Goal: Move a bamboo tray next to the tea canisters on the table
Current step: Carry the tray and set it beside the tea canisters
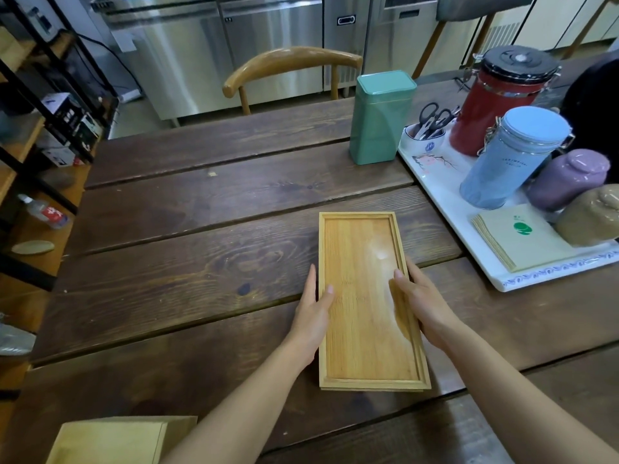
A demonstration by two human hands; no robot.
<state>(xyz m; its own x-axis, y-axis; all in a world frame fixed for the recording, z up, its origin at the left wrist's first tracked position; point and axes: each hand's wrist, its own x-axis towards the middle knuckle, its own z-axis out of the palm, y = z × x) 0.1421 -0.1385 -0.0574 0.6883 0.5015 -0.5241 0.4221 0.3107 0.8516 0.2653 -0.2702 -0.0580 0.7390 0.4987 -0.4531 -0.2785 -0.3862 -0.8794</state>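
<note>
A long rectangular bamboo tray (365, 262) lies on the dark wooden table (201, 236), its short side towards me. My left hand (313, 313) grips its left long edge, thumb over the rim. My right hand (423, 306) grips the right long edge the same way. The tea canisters stand to the right and behind: a green square tin (380, 118) on the table, then a red canister (495, 102), a light blue canister (512, 159), a purple jar (566, 179) and a tan jar (593, 219) on a white serving tray (445, 195).
The white serving tray also holds a cup with scissors (425, 135) and a stack of napkins (519, 239). A light wooden box (114, 440) sits at the table's near left edge. A wooden chair (291, 65) stands behind the table, shelves (40, 128) to the left.
</note>
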